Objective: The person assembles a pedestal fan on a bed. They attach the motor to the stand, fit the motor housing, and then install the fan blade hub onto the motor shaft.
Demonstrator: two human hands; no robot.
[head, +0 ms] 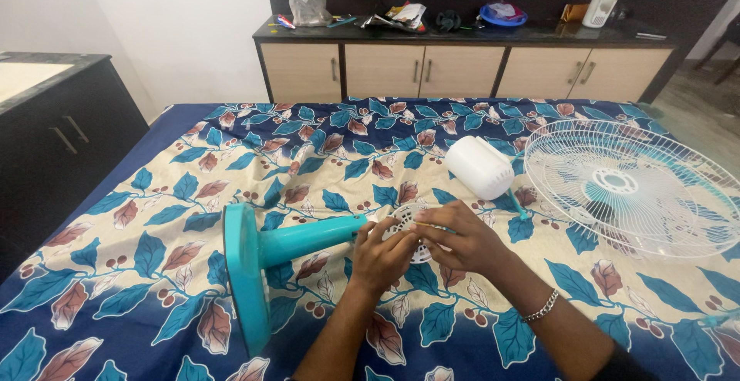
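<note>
Both hands meet on the round white slotted plastic motor housing (412, 230) lying on the leaf-printed bedsheet (154, 219). The left hand (383, 254) is curled around its near edge; the right hand (462, 236) pinches a thin yellow-handled screwdriver (433, 228) against it. Left of the grip lies the teal plastic fan stand (266, 254); right of it, a white cylindrical cover (479, 166) and a white wire fan guard (628, 184).

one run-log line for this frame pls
left hand: on white vented fan part | right hand: on same part, thin tool pinched | teal fan stand: lying on bedsheet | fan grille: right
</note>
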